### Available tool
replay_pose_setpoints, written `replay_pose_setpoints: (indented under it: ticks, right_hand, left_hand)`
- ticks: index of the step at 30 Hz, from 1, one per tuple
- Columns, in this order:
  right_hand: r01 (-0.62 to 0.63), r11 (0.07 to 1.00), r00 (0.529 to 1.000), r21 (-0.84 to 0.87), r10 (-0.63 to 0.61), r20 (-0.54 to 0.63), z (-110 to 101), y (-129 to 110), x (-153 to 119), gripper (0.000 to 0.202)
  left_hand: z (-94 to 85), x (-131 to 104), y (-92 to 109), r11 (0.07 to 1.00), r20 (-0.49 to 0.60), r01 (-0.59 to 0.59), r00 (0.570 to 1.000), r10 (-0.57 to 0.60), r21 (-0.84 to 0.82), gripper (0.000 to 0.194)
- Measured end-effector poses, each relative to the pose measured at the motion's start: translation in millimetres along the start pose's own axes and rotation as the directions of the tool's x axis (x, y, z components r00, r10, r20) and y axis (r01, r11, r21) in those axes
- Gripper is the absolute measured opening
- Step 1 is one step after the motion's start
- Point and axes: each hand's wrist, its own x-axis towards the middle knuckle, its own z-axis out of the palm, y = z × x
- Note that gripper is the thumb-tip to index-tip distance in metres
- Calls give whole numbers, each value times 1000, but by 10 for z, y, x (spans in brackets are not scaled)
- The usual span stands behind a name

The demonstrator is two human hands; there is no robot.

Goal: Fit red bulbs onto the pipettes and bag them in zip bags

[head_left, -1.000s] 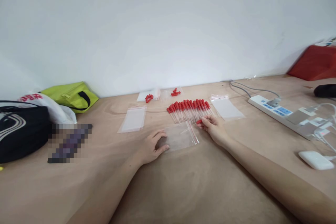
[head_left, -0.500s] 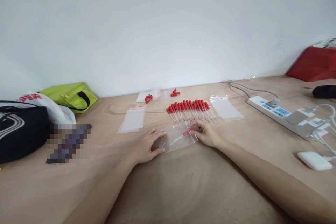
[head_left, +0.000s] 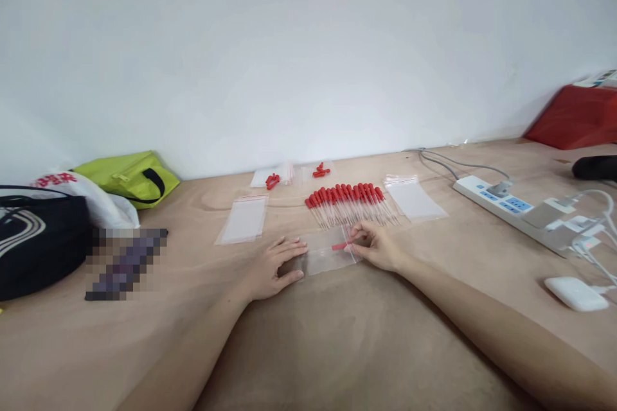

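A clear zip bag (head_left: 321,260) lies flat between my hands, with the red bulb (head_left: 339,246) of a dropper at its right end. The dropper's pale tube is hard to make out now. My left hand (head_left: 277,268) rests at the bag's left edge, its fingers and thumb apart. At the bag's right-hand mouth, my right hand (head_left: 375,245) has its thumb and fingers closed around the bulb's end; the fingertips partly hide it. Just beyond, a row of droppers with red bulbs (head_left: 344,194) lies side by side, tubes pointing toward me.
Flat zip bags (head_left: 243,218) lie left of the row, and another stack (head_left: 415,198) lies right. Small red bulbs (head_left: 321,170) rest near the wall. A power strip (head_left: 506,205) with cables and a white charger (head_left: 576,294) occupies the right; a green bag (head_left: 128,176) and black bag (head_left: 43,244), the left.
The dropper's red bulb has shifted slightly left and down in the bag, with its tube now less visible. My right fingers have moved a little; my left hand stays nearly still.
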Motion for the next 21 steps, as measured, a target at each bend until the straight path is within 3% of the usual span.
replay_pose_setpoints:
  ticks: [4, 7, 11, 16, 21]
  right_hand:
    - [48, 998, 999, -31, -48, 9, 29, -27, -13, 6]
    - [-3, 991, 992, -136, -14, -124, -59, 1, 67, 11]
    - [-122, 921, 954, -371, 5, -301, -215, 52, 398, 15]
    - [-186, 752, 972, -633, 45, -232, -182, 59, 934, 27]
    - [-274, 667, 960, -693, 145, -239, -3, 55, 1216, 30]
  left_hand:
    - [2, 4, -15, 1000, 25, -10, 1000, 10, 17, 43]
    - [4, -1, -24, 1000, 34, -7, 999, 6, 20, 42]
    - [9, -4, -44, 1000, 31, -23, 999, 23, 20, 41]
    - [24, -3, -69, 1000, 14, -29, 999, 29, 9, 42]
    - [36, -10, -72, 999, 4, -28, 1000, 28, -22, 39]
